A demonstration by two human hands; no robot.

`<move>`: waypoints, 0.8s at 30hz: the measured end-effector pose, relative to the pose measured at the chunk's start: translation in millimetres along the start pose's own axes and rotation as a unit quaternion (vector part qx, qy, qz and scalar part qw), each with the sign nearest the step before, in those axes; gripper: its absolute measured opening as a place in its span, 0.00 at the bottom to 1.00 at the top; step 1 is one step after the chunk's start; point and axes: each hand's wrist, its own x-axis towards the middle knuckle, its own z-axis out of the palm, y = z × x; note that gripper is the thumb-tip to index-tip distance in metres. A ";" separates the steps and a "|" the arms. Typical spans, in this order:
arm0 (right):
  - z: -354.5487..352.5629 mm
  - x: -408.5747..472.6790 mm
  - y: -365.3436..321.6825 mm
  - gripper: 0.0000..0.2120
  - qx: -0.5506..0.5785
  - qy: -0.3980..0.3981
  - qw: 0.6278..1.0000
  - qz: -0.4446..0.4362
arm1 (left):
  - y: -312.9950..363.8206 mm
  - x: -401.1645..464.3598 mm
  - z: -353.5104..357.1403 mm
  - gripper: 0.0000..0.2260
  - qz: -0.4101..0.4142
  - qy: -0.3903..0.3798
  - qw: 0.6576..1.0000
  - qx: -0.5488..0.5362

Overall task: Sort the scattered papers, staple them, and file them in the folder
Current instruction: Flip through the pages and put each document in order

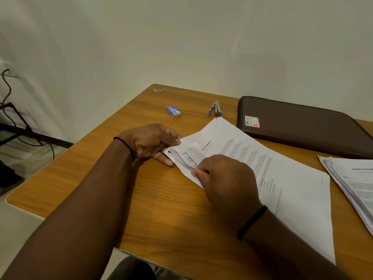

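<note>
Head view, looking down on a wooden table point(161, 199). At centre, a stack of printed papers point(282, 178) lying flat, angled from ten o'clock toward five o'clock. Left hand point(151, 143) at the stack's ten o'clock corner, fingers curled, thumb and fingertips pinching the sheet edges. Right hand point(224, 176) just beside it toward four o'clock, fingers curled, pinching and peeling up the top sheet's corner, apparently leafing through pages. Second pile of papers point(351, 184) at three o'clock, fanned, cut off by the frame edge. Stapler point(215, 109) at twelve o'clock, well apart from both hands, untouched. Box of staples point(173, 111) at eleven o'clock. Brown folder point(298, 126) at one o'clock, closed, lying flat. Judged progress: sorting into piles seemingly under way, stapling and filing yet to come; staples, if any, too small to tell.
</note>
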 end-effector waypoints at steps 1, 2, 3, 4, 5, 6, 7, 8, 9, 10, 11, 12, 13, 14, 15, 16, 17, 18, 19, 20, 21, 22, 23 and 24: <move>-1.2 0.0 1.3 0.19 0.034 -0.005 0.999 0.021 | -0.3 -0.1 0.5 0.10 0.002 -0.002 1.000 0.000; -1.7 -0.6 3.5 0.19 0.077 0.001 0.996 0.041 | -0.5 -0.1 1.3 0.09 0.005 -0.003 1.000 0.000; -1.2 -1.8 5.9 0.17 0.123 0.026 0.990 0.056 | -0.7 0.2 1.4 0.10 0.008 -0.003 1.000 -0.001; -0.5 -2.8 8.3 0.14 0.161 0.067 0.982 0.066 | -1.1 0.3 1.3 0.10 0.011 -0.004 1.000 -0.002; -1.2 -3.7 9.2 0.11 0.183 0.115 0.973 0.075 | -1.5 0.3 0.3 0.10 0.015 -0.005 1.000 -0.003; -2.2 -4.4 10.0 0.07 0.196 0.154 0.965 0.085 | -2.0 0.2 -0.5 0.10 0.018 -0.006 1.000 -0.005; -3.7 -4.2 10.7 0.08 0.210 0.184 0.955 0.098 | -2.6 -0.1 -1.5 0.11 0.019 -0.006 1.000 -0.007; -4.4 -3.9 12.4 0.13 0.230 0.207 0.944 0.112 | -2.9 -0.4 -2.0 0.11 0.017 -0.005 1.000 -0.011; -4.9 -3.7 15.0 0.18 0.250 0.225 0.934 0.122 | -3.3 -0.4 -2.4 0.11 0.014 -0.006 1.000 -0.014; -6.7 -3.5 18.5 0.20 0.261 0.246 0.925 0.126 | -2.7 -0.2 -1.6 0.10 0.013 -0.008 1.000 -0.017; -7.4 -3.2 22.0 0.19 0.262 0.268 0.919 0.122 | -2.5 -0.1 -1.1 0.11 0.012 -0.009 1.000 -0.018; -7.0 -2.5 26.3 0.17 0.253 0.288 0.917 0.115 | -1.8 0.1 -0.5 0.11 0.013 -0.011 1.000 -0.017; -5.4 -3.1 30.2 0.14 0.245 0.301 0.915 0.109 | -1.6 0.3 0.2 0.11 0.014 -0.013 1.000 -0.017; -3.6 -3.7 33.0 0.13 0.238 0.307 0.916 0.103 | -1.3 0.2 1.0 0.11 0.016 -0.016 1.000 -0.017; -2.1 -4.3 33.8 0.12 0.232 0.305 0.919 0.097 | -1.4 0.0 1.0 0.11 0.019 -0.016 1.000 -0.018; -0.7 -5.3 33.3 0.12 0.223 0.298 0.924 0.091 | -1.0 -0.1 1.7 0.11 0.021 -0.016 0.999 -0.020; 0.5 -6.0 31.6 0.12 0.209 0.290 0.931 0.080 | -1.0 0.0 2.4 0.11 0.023 -0.017 0.999 -0.024; 1.3 -6.4 29.2 0.13 0.193 0.281 0.938 0.064 | -0.8 0.2 3.4 0.11 0.026 -0.019 0.999 -0.029; 1.3 -6.0 26.7 0.14 0.179 0.267 0.946 0.040 | -0.7 0.7 4.4 0.11 0.029 -0.023 0.999 -0.034; 1.2 -5.3 23.5 0.16 0.164 0.241 0.956 0.017 | -1.3 0.8 4.8 0.11 0.032 -0.027 0.998 -0.041; 0.6 -5.3 19.8 0.18 0.152 0.196 0.969 0.000 | -1.5 1.3 5.4 0.11 0.033 -0.031 0.998 -0.049; 0.0 -5.6 14.9 0.20 0.134 0.139 0.981 -0.008 | -2.1 1.2 5.0 0.11 0.034 -0.032 0.997 -0.057; 1.5 -5.7 12.5 0.22 0.099 0.085 0.991 -0.014 | -2.5 1.2 4.2 0.11 0.034 -0.032 0.997 -0.063; 3.1 -4.9 10.7 0.24 0.054 0.055 0.997 -0.022 | -2.7 1.3 3.6 0.11 0.034 -0.031 0.997 -0.066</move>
